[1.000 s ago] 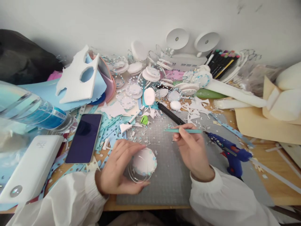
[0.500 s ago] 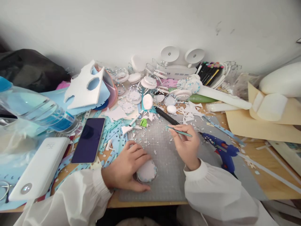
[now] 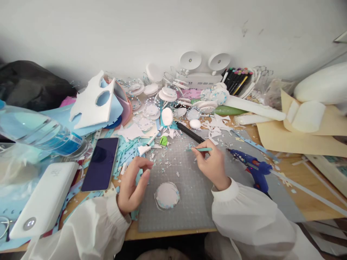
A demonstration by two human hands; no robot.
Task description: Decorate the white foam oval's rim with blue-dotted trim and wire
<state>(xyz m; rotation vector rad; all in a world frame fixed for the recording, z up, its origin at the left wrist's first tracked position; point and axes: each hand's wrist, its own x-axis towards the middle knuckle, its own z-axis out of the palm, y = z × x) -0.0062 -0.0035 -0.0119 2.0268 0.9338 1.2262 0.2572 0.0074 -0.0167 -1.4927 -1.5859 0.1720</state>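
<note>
One white disc (image 3: 167, 195) lies on the gray cutting mat (image 3: 192, 213), near the front edge, blue bits around its rim. Left hand (image 3: 134, 184) is just left of it, not touching: empty, fingers loosely curled, thumb and fingertips apart. Right hand (image 3: 211, 164) pinches a thin teal tool (image 3: 204, 149) over the mat, tool tip pointing left, well apart from the disc. Black pen (image 3: 189, 132) just beyond the right hand; blue glue gun (image 3: 252, 166) to its right. Phone (image 3: 100, 164) and white power bank (image 3: 45, 200) sit left on the bench (image 3: 311, 207).
</note>
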